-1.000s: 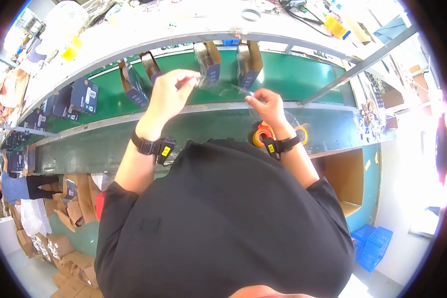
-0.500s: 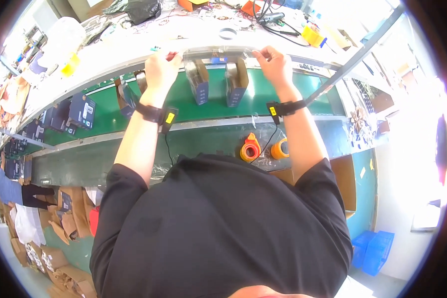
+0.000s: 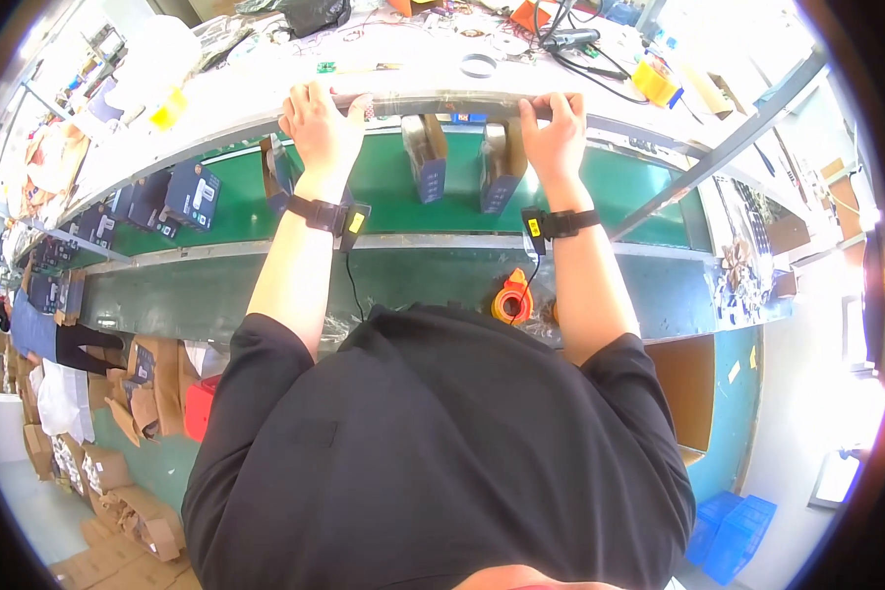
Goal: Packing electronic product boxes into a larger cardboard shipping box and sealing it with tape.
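A clear strip of tape (image 3: 442, 102) stretches sideways along the front edge of the upper shelf. My left hand (image 3: 322, 133) is closed at its left end, fingers bent over the shelf edge. At the other end my right hand (image 3: 558, 138) pinches the strip between thumb and fingers. Both wrists wear black straps with small wired modules. Below and between my hands, two narrow dark blue boxes, one left (image 3: 427, 162) and one right (image 3: 501, 177), stand on the green conveyor (image 3: 374, 182) with brown cardboard showing at their tops.
An orange-red tape dispenser (image 3: 512, 297) sits on the near ledge; my right arm partly hides another orange roll. More blue boxes (image 3: 189, 195) line the conveyor at left. Slanted grey posts (image 3: 728, 143) flank the bench. Wires, a tape ring (image 3: 478, 66) and a yellow roll (image 3: 656, 81) lie on the shelf.
The clear strip has come down against the shelf edge, where it was held up between my hands. My left hand has turned over with its fingers forward. The whole view has shifted slightly.
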Demonstrator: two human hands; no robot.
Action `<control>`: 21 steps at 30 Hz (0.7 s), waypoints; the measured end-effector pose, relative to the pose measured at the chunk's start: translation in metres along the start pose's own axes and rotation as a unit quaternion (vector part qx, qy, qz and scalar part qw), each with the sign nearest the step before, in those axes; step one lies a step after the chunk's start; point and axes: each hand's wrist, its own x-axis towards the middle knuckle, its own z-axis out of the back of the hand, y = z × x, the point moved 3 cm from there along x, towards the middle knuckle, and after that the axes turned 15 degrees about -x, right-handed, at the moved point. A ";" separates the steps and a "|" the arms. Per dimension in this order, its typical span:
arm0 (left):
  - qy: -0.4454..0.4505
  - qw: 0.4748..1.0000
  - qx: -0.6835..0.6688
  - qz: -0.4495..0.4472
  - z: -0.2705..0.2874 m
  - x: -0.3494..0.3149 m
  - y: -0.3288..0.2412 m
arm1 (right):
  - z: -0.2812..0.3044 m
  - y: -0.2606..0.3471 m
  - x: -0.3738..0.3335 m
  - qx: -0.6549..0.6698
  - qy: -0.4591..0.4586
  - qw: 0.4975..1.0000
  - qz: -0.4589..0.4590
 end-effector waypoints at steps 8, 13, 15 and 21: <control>0.209 0.921 -0.312 0.108 0.038 -0.065 -0.010 | -0.007 -0.053 -0.076 0.216 0.006 0.954 -0.207; 0.596 0.692 -0.234 0.333 0.088 -0.237 0.054 | -0.089 -0.105 -0.191 0.141 0.300 0.787 -0.520; 0.746 0.633 0.032 0.206 0.118 -0.348 0.114 | -0.135 -0.142 -0.241 -0.017 0.357 0.834 -0.420; 0.674 0.618 -0.011 0.406 0.209 -0.413 0.134 | -0.207 -0.110 -0.242 0.055 0.371 0.753 -0.541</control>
